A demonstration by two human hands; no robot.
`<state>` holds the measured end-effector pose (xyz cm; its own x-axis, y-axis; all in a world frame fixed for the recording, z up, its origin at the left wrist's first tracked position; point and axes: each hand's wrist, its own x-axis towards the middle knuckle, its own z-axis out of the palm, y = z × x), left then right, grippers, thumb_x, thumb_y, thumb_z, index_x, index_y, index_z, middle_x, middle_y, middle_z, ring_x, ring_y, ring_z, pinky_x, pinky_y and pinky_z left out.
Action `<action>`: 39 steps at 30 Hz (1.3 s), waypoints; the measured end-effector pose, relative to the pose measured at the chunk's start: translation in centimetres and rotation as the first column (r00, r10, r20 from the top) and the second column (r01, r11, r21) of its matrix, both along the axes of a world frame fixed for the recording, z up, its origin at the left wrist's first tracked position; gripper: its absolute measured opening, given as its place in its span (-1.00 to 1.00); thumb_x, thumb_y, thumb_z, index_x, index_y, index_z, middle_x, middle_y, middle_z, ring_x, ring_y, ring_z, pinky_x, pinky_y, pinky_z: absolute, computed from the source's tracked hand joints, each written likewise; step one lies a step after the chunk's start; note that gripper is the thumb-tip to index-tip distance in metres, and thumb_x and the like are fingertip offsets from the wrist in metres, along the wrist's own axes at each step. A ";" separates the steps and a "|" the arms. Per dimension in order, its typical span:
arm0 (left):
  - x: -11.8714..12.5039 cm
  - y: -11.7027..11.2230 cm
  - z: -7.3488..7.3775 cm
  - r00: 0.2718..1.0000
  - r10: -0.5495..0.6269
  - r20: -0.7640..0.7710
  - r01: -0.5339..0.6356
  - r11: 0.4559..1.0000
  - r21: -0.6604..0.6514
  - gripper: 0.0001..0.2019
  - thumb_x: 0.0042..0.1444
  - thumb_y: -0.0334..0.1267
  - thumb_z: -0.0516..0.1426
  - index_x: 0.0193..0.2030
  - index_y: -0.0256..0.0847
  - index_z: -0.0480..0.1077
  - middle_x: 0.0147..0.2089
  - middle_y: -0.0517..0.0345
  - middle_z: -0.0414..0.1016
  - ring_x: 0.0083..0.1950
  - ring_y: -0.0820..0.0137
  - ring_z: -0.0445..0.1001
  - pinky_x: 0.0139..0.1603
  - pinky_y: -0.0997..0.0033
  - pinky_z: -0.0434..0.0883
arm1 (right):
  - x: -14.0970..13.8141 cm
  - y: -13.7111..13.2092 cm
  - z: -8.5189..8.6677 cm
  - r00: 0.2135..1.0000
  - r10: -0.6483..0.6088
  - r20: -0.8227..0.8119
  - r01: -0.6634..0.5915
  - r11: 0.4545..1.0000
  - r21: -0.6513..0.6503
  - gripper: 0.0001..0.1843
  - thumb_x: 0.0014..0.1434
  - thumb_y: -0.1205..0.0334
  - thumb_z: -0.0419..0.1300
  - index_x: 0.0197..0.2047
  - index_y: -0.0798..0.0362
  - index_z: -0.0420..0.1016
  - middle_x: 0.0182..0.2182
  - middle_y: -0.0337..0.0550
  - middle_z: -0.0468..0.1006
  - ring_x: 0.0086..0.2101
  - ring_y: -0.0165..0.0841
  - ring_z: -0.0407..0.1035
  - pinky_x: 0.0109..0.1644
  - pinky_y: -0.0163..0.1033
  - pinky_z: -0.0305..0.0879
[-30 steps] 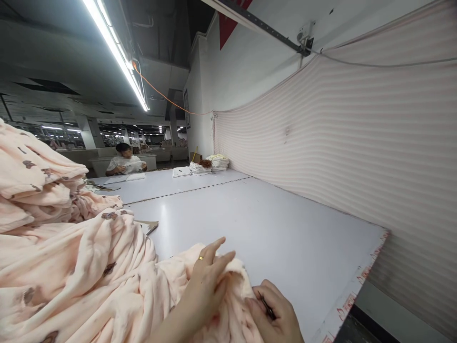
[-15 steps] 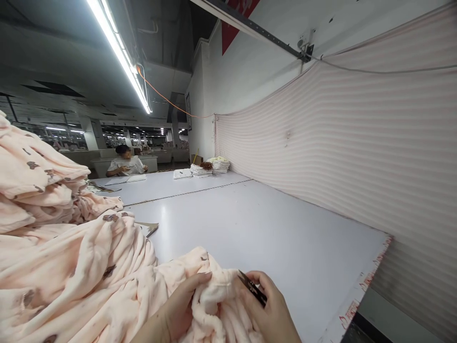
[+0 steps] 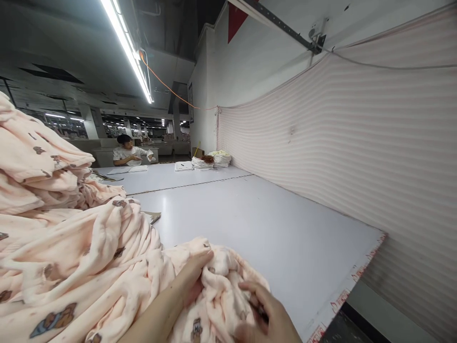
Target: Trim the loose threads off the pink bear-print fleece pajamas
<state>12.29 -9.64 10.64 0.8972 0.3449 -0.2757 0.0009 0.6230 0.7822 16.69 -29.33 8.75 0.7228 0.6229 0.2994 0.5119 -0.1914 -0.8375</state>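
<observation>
Here | pink fleece fabric (image 3: 107, 267), bear-printed, rumpled, heaped on white tabletop (image 3: 257, 228) | left hand (image 3: 194, 276) fingers pressed into folds | right hand (image 3: 266, 317) fingers gripping fabric edge

I see soft, fleecy peach cloth (image 3: 89, 257) with a matt, plush nap — printed with small brown bears. Right of the cloth, the table (image 3: 257, 224) looks smooth and faintly glossy. Beyond the table hangs ribbed, striped fabric (image 3: 357, 143) — matt.
</observation>
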 end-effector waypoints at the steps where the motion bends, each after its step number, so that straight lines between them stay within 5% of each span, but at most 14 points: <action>1: 0.2 0.3 -0.2 0.999 0.035 -0.003 -0.035 0.999 0.018 -0.81 0.05 -0.30 0.18 -0.19 -0.33 0.43 -0.39 0.02 0.57 -0.34 0.26 0.57 -0.29 0.37 0.47 | -0.3 -0.4 -0.4 1.000 -0.015 0.012 0.016 0.996 -0.093 -0.68 -0.09 0.13 0.27 -0.18 -0.15 0.52 -0.34 -0.24 0.56 -0.36 -0.32 0.44 -0.35 -0.38 0.29; 4: 0.2 0.8 -0.5 0.994 0.109 0.000 -0.109 0.990 0.093 -0.62 0.09 -0.33 0.15 0.08 -0.23 0.31 -0.14 -0.03 0.55 -0.27 0.30 0.56 -0.28 0.38 0.48 | 0.0 -0.9 -1.0 0.994 -0.072 0.078 0.090 0.962 -0.259 -0.95 -0.02 0.21 0.19 -0.45 -0.09 0.49 -0.43 -0.26 0.47 -0.44 -0.37 0.39 -0.41 -0.38 0.20; 7: -0.6 0.7 0.0 0.995 0.103 0.014 -0.104 0.980 0.170 -0.54 0.11 -0.23 0.16 0.17 0.01 0.27 0.25 0.02 0.29 0.08 0.25 0.45 -0.08 0.35 0.45 | 1.3 -0.7 -0.6 0.995 -0.081 0.067 0.087 0.991 -0.102 -0.82 0.14 0.19 0.06 -0.41 -0.04 0.47 -0.37 -0.21 0.42 -0.33 -0.33 0.40 -0.27 -0.34 0.27; 9: -1.3 0.4 0.5 1.000 -0.010 0.004 0.008 0.942 0.336 -0.63 0.09 -0.17 0.18 0.07 0.02 0.40 0.41 0.18 0.04 0.34 0.20 0.13 0.17 0.31 0.30 | 2.3 -0.5 -0.2 0.996 -0.071 0.049 0.069 0.997 0.026 -0.80 0.19 0.19 0.02 -0.32 -0.02 0.46 -0.30 -0.18 0.41 -0.25 -0.32 0.40 -0.16 -0.32 0.30; 11: -2.0 0.2 0.9 0.978 -0.191 -0.080 0.201 0.784 0.587 -0.68 0.01 -0.17 0.24 -0.04 0.00 0.50 0.43 0.24 -0.02 0.42 0.16 -0.06 0.31 0.27 0.11 | 3.3 -0.2 0.1 0.993 -0.108 0.046 0.103 0.990 0.100 -0.80 0.21 0.16 0.02 -0.27 -0.02 0.46 -0.26 -0.16 0.41 -0.20 -0.32 0.40 -0.10 -0.31 0.31; 13: -2.6 0.1 1.1 0.939 -0.282 -0.195 0.328 0.572 0.752 -0.68 -0.09 -0.23 0.29 -0.12 -0.03 0.53 0.38 0.17 0.11 0.36 0.07 0.06 0.32 0.17 0.09 | 4.2 0.1 0.2 0.983 -0.178 0.045 0.171 0.975 0.140 -0.78 0.21 0.13 0.03 -0.27 -0.01 0.47 -0.24 -0.13 0.42 -0.18 -0.30 0.40 -0.09 -0.29 0.33; 14: -2.9 0.1 1.2 0.930 -0.289 -0.227 0.352 0.528 0.772 -0.70 -0.12 -0.25 0.30 -0.17 -0.06 0.54 0.35 0.15 0.17 0.31 0.04 0.16 0.29 0.14 0.14 | 4.6 0.3 0.2 0.975 -0.218 0.044 0.209 0.966 0.150 -0.77 0.20 0.11 0.04 -0.28 0.00 0.47 -0.24 -0.12 0.43 -0.18 -0.28 0.40 -0.10 -0.27 0.34; 15: -3.1 0.1 1.2 0.926 -0.297 -0.232 0.364 0.543 0.757 -0.73 -0.12 -0.26 0.29 -0.20 -0.08 0.54 0.32 0.13 0.22 0.26 0.04 0.24 0.25 0.14 0.20 | 5.1 0.5 0.2 0.966 -0.253 0.044 0.244 0.958 0.154 -0.77 0.19 0.11 0.04 -0.28 0.00 0.48 -0.24 -0.10 0.43 -0.18 -0.26 0.40 -0.11 -0.25 0.34; 19: -3.5 0.4 1.3 0.892 -0.442 -0.090 0.438 0.802 0.406 -0.68 0.00 -0.22 0.24 -0.06 -0.16 0.49 0.02 0.00 0.53 0.00 0.14 0.49 0.06 0.20 0.38 | 6.6 2.3 0.3 0.940 -0.338 0.048 0.330 0.935 0.130 -0.77 0.15 0.13 0.04 -0.29 0.04 0.47 -0.25 -0.06 0.43 -0.19 -0.21 0.39 -0.09 -0.15 0.32; 23: -3.5 0.5 1.0 0.937 -0.348 0.028 0.339 0.925 0.173 -0.71 0.00 -0.23 0.27 -0.12 -0.27 0.51 -0.32 0.02 0.60 -0.15 0.19 0.55 -0.03 0.25 0.42 | 6.6 3.6 0.5 0.942 -0.328 0.068 0.322 0.942 0.089 -0.80 0.14 0.16 0.04 -0.32 0.01 0.46 -0.26 -0.10 0.43 -0.21 -0.22 0.40 -0.09 -0.16 0.30; 29: -3.3 0.8 0.5 0.940 -0.314 0.135 0.303 0.948 0.093 -0.79 0.12 -0.26 0.19 -0.17 -0.36 0.51 -0.33 -0.05 0.59 -0.15 0.21 0.54 0.00 0.23 0.40 | 2.6 2.1 0.9 0.965 -0.258 0.054 0.259 0.966 -0.017 -0.81 0.12 0.08 0.15 -0.18 -0.07 0.38 -0.19 -0.20 0.48 -0.15 -0.27 0.42 -0.15 -0.28 0.31; 35: -3.7 0.7 0.2 0.956 -0.279 0.088 0.270 0.957 0.100 -0.82 0.14 -0.23 0.16 -0.24 -0.33 0.47 -0.34 0.00 0.56 -0.20 0.23 0.54 -0.07 0.23 0.43 | 0.2 2.7 1.6 0.997 -0.060 0.050 0.057 0.996 0.064 -0.79 0.18 0.04 0.14 -0.22 -0.04 0.48 -0.24 -0.19 0.52 -0.19 -0.29 0.43 -0.10 -0.31 0.32; 39: -8.8 -0.6 -0.7 0.924 -0.383 0.000 0.372 0.896 0.244 -0.74 0.20 -0.14 0.12 -0.06 -0.26 0.41 -0.04 0.09 0.49 -0.07 0.25 0.48 -0.06 0.16 0.45 | 2.7 2.3 0.0 0.947 -0.222 -0.234 0.276 0.932 0.234 -0.63 0.14 -0.11 0.15 -0.21 0.04 0.44 -0.42 -0.22 0.50 -0.45 -0.36 0.41 -0.40 -0.33 0.32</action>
